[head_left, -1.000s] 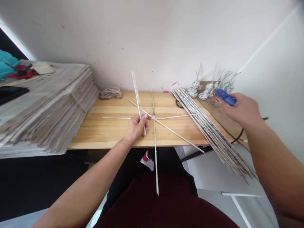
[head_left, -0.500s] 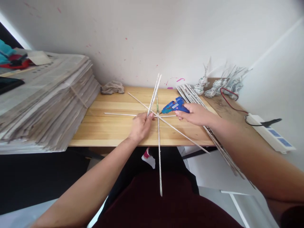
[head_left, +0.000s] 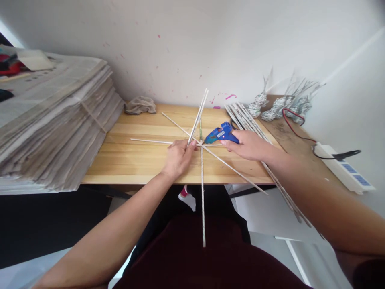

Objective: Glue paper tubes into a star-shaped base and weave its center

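Head view: hands apart. Left hand (head_left: 179,159), mid-frame, closed round a pair of tilted pale sticks (head_left: 198,116). Right hand (head_left: 249,145), right of centre, wrapped about a blue glue gun (head_left: 221,133); nozzle at the crossed sticks' (head_left: 202,164) meeting point, frame centre, contact too small to tell. Stick bundle (head_left: 247,121) right; newspaper stack (head_left: 75,124) left.

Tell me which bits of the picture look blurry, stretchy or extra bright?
Head view: the paper stack looks soft and stretched towards the left edge; head view: a pale, bright line slants across the wall at upper right; head view: the blue glue gun looks clearer, with a tiny red glow.
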Demonstrator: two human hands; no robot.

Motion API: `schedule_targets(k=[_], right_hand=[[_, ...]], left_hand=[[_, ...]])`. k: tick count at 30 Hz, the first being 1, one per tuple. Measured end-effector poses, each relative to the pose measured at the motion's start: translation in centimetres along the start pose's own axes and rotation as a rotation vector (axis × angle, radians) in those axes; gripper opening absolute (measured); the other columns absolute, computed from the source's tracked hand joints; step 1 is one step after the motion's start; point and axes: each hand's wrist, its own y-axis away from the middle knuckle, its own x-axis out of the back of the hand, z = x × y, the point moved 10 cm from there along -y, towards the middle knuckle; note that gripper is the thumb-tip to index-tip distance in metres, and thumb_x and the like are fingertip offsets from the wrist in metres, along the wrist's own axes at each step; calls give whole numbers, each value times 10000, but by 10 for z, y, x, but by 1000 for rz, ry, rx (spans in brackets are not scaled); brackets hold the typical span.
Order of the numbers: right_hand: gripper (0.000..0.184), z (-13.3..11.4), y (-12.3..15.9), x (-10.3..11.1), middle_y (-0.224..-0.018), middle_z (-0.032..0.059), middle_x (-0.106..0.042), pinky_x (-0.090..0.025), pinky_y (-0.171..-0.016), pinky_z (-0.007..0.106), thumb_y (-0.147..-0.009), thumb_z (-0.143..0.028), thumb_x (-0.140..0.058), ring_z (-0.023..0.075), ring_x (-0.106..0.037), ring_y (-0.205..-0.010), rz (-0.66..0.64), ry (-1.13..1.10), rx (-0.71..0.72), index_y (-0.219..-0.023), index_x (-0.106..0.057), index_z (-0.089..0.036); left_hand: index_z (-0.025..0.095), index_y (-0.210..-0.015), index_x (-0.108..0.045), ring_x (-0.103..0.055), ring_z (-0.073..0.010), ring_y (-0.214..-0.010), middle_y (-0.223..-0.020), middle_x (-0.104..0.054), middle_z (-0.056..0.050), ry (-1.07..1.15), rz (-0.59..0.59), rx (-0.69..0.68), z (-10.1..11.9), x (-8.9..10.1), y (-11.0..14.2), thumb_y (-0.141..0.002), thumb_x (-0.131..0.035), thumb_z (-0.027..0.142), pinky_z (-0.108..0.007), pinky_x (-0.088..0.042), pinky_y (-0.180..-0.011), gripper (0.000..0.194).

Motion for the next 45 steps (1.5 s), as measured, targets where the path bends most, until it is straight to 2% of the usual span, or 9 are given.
schedule_targets(k=[10,22,29,37,41,45], right_hand=[[379,0,-3,-3,-786,65,-656,-366,-628,273,-911,-537,-484,206,-591,-714,18,66,10,-888,-621,-185],[421,-2,-2,-3,-873,101,-684,-406,-663,294,-916,-546,-463,241,-623,-786,1,105,17,-966,-646,-170],[429,-2,-1,-1,-914,126,-691,-407,-663,303,-922,-550,-447,260,-636,-822,-5,145,16,-943,-635,-165],[389,-3,-2,-4,-843,107,-682,-373,-632,300,-915,-532,-459,242,-615,-758,-3,150,34,-910,-626,-180],[368,-5,-2,-2,-850,111,-680,-367,-635,302,-911,-514,-477,238,-607,-754,15,159,54,-907,-627,-178],[421,2,4,9,-812,104,-673,-365,-608,295,-900,-561,-477,229,-600,-724,91,126,14,-884,-637,-172]], left_hand=[[217,-794,-722,-613,-242,-931,-872,-718,-61,-10,7,-6,-2,0,0,-957,-400,481,-346,-417,-897,447],[213,-814,-728,-617,-235,-939,-883,-725,-49,-11,-3,9,-1,0,0,-960,-395,481,-349,-422,-905,452],[221,-813,-716,-620,-217,-967,-927,-734,-27,45,1,-22,4,3,2,-987,-316,465,-351,-396,-954,500],[226,-833,-715,-614,-217,-982,-960,-731,-20,43,0,-18,5,4,2,-990,-301,432,-350,-382,-955,488],[225,-832,-715,-614,-224,-988,-965,-732,-25,43,-5,-7,3,3,1,-986,-302,431,-355,-379,-963,486],[222,-841,-717,-621,-220,-966,-959,-731,-29,59,4,-13,2,5,1,-980,-313,428,-348,-396,-940,474]])
